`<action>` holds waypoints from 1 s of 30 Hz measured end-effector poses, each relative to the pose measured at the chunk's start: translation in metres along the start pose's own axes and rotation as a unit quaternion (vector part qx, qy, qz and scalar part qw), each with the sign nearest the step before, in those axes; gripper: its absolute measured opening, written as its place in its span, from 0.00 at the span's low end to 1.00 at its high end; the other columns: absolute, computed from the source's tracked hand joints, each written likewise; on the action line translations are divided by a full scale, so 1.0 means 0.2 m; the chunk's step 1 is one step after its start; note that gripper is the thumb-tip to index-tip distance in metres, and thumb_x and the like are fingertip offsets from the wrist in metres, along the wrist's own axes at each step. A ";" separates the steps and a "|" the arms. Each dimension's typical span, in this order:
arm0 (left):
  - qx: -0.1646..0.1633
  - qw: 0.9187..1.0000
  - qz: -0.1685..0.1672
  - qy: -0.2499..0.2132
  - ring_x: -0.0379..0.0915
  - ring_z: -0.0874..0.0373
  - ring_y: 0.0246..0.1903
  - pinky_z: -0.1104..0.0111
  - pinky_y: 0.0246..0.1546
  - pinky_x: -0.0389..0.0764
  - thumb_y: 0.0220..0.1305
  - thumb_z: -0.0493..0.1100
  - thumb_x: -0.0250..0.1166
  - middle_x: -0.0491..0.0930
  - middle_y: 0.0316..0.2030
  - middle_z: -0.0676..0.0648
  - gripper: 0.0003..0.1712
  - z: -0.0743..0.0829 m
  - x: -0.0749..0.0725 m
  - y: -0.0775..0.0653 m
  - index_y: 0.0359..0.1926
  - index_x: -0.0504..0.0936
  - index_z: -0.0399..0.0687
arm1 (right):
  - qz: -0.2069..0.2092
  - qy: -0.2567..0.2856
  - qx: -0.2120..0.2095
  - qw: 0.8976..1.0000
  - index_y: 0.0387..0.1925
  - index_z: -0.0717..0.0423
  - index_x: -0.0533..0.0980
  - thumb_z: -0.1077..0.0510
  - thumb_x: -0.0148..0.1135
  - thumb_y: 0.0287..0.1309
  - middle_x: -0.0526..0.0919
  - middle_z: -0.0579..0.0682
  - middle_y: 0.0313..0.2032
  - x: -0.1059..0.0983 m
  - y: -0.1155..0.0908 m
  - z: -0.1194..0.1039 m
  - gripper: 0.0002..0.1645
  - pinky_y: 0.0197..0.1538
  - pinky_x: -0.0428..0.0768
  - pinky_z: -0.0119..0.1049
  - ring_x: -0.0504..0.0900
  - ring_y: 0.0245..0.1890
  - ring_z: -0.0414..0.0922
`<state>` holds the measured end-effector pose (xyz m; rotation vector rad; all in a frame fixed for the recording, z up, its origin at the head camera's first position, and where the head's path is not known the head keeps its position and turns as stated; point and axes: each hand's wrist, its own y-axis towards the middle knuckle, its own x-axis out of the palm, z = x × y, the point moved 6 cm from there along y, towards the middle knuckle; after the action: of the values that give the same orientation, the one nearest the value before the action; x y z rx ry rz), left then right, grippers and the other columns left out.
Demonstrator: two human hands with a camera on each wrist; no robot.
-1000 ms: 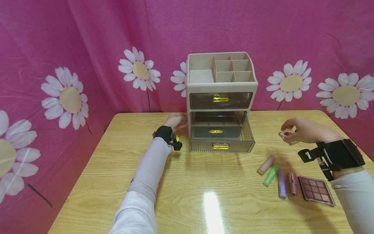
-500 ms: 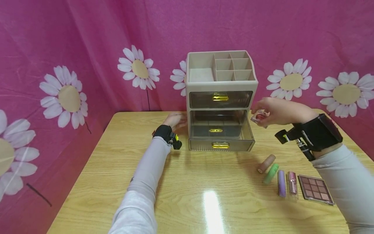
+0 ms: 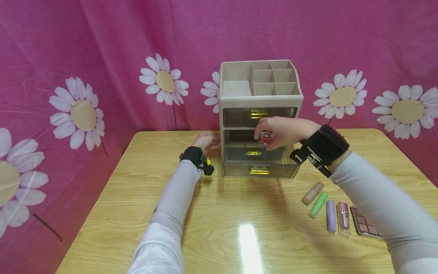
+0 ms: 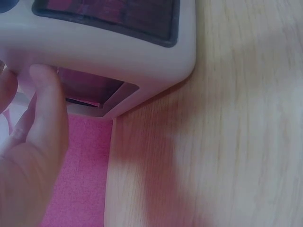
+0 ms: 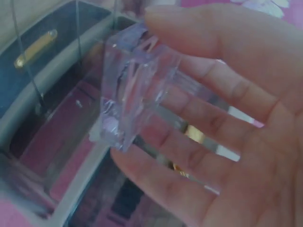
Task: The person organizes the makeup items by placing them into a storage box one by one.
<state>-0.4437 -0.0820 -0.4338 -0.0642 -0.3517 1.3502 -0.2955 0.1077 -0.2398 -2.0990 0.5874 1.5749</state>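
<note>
A cream makeup organizer point(image 3: 261, 98) with smoky see-through drawers and gold handles stands at the back of the table. Below its closed top drawer point(image 3: 236, 117), another drawer point(image 3: 236, 170) is pulled out. My right hand point(image 3: 285, 131) is over that drawer and pinches a small clear plastic case point(image 3: 265, 139) with something reddish inside. In the right wrist view, the thumb and fingertips hold the case point(image 5: 128, 90) by its edges. My left hand point(image 3: 205, 141) rests at the organizer's left side; in the left wrist view its extended fingers point(image 4: 47, 94) touch the side wall.
To the right on the wooden table point(image 3: 154, 213) lie a beige tube point(image 3: 313, 193), a green tube point(image 3: 318, 205), a purple tube point(image 3: 330, 216), a pink lip gloss point(image 3: 343, 219) and an eyeshadow palette point(image 3: 364, 222), partly behind my right sleeve. A pink daisy curtain point(image 3: 191, 34) hangs behind.
My right hand has carried the clear case leftward from the right side of the table to over the pulled-out drawer. My left hand has stayed at the organizer's side.
</note>
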 end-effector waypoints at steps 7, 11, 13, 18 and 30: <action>0.000 1.000 0.011 0.004 0.75 0.48 0.43 0.62 0.45 0.79 0.57 0.29 0.58 0.77 0.45 0.38 0.16 -0.12 -0.10 0.22 0.48 0.76 0.32 | -0.016 -0.001 -0.021 1.000 0.43 0.66 0.75 0.70 0.64 0.43 0.75 0.56 0.43 0.05 0.15 -0.01 0.19 0.45 0.76 0.42 0.72 0.39 0.47; -0.005 1.000 0.012 0.001 0.75 0.49 0.44 0.64 0.46 0.78 0.58 0.29 0.59 0.77 0.45 0.39 0.16 -0.05 -0.05 0.11 0.49 0.77 0.32 | -0.022 0.002 -0.035 0.999 0.41 0.66 0.75 0.69 0.65 0.43 0.75 0.57 0.43 0.09 0.22 -0.02 0.19 0.47 0.75 0.43 0.72 0.41 0.49; -0.008 1.000 0.011 0.010 0.74 0.49 0.44 0.65 0.48 0.78 0.59 0.28 0.56 0.76 0.46 0.37 0.17 0.03 0.01 -0.03 0.51 0.75 0.30 | -0.031 0.003 -0.034 0.999 0.42 0.65 0.76 0.69 0.66 0.44 0.75 0.56 0.42 0.11 0.26 -0.03 0.18 0.47 0.75 0.43 0.72 0.40 0.49; -0.029 0.999 0.034 0.023 0.69 0.50 0.47 0.63 0.56 0.71 0.63 0.27 0.49 0.70 0.54 0.36 0.21 0.14 0.11 -0.24 0.58 0.67 0.27 | -0.060 0.001 -0.010 0.998 0.43 0.63 0.76 0.67 0.66 0.46 0.74 0.56 0.44 0.15 0.32 -0.03 0.18 0.44 0.76 0.40 0.72 0.38 0.48; -0.029 0.998 0.042 0.027 0.69 0.49 0.49 0.63 0.55 0.72 0.64 0.28 0.48 0.70 0.55 0.35 0.20 0.11 0.09 -0.20 0.57 0.68 0.28 | -0.096 0.004 0.043 0.994 0.45 0.59 0.76 0.66 0.68 0.45 0.73 0.57 0.51 0.22 0.43 0.03 0.21 0.48 0.76 0.41 0.72 0.43 0.48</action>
<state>-0.4091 -0.0775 -0.3984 -0.1651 -0.3465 1.4179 -0.3395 0.0389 -0.2930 -2.0316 0.4350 1.4108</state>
